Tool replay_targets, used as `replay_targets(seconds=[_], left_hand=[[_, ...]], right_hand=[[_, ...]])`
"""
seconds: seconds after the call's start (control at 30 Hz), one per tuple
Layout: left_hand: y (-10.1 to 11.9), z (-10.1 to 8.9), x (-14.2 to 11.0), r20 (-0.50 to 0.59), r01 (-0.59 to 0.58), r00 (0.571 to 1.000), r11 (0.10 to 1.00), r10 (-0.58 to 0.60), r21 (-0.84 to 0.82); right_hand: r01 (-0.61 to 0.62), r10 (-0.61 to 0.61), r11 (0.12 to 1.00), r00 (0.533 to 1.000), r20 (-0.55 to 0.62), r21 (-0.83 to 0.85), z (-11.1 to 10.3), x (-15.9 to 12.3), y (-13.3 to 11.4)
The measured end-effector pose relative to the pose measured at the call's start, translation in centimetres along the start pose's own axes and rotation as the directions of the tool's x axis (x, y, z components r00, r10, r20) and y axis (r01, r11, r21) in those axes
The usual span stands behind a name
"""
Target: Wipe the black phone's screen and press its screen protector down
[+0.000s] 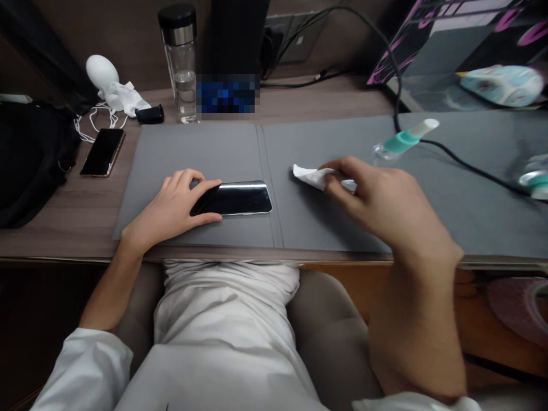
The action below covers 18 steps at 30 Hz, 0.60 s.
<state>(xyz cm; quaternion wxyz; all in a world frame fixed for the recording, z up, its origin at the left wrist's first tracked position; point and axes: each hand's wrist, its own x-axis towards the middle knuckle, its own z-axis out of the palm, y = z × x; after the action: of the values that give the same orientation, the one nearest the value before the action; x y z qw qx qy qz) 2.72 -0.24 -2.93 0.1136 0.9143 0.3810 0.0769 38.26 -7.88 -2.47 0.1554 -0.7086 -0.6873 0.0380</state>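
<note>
My left hand [171,208] grips a black smartphone [233,198] by its long edges, and the phone lies flat on a grey desk mat [197,151] with its glass facing up. My right hand [377,205] pinches a white tissue or wipe [312,177] just above the mat, a short way to the right of the phone. Beyond that hand, a small clear spray bottle with a teal collar [402,140] lies on its side. A second teal-and-clear bottle [534,182] sits at the right edge.
A glass water bottle [182,63] stands behind the mat. To the left lie a second smartphone [103,152], white earphones [92,123] and a black bag [29,165]. A black cable [462,160] crosses the mat's right side, below a patterned laptop [432,40].
</note>
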Motion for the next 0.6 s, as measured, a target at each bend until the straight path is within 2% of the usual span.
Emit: replay_targets(seconds=[0.2, 0.33, 0.4, 0.5, 0.6], left_hand=[[0.1, 0.0, 0.0, 0.003, -0.002, 1.0, 1.0, 0.002, -0.008], [0.1, 0.1, 0.0, -0.005, -0.01, 1.0, 1.0, 0.01, -0.002], [0.0, 0.2, -0.1, -0.008, -0.012, 1.0, 1.0, 0.012, -0.003], [0.0, 0.2, -0.1, -0.007, -0.009, 1.0, 1.0, 0.008, -0.017], [-0.1, 0.2, -0.1, -0.008, -0.015, 1.0, 1.0, 0.015, -0.02]], right_hand=[[-0.029, 0.028, 0.998, 0.999, 0.016, 0.064, 0.3, 0.0, -0.2], [0.098, -0.122, 0.974, 0.986, 0.109, 0.205, 0.3, -0.3, 0.9], [0.162, -0.187, 0.967, 0.975, 0.116, 0.199, 0.5, -0.3, 1.5], [0.221, -0.229, 0.968, 0.972, 0.059, 0.121, 0.8, -0.1, 2.1], [0.154, -0.148, 0.985, 0.986, -0.075, 0.081, 0.8, -0.1, 1.9]])
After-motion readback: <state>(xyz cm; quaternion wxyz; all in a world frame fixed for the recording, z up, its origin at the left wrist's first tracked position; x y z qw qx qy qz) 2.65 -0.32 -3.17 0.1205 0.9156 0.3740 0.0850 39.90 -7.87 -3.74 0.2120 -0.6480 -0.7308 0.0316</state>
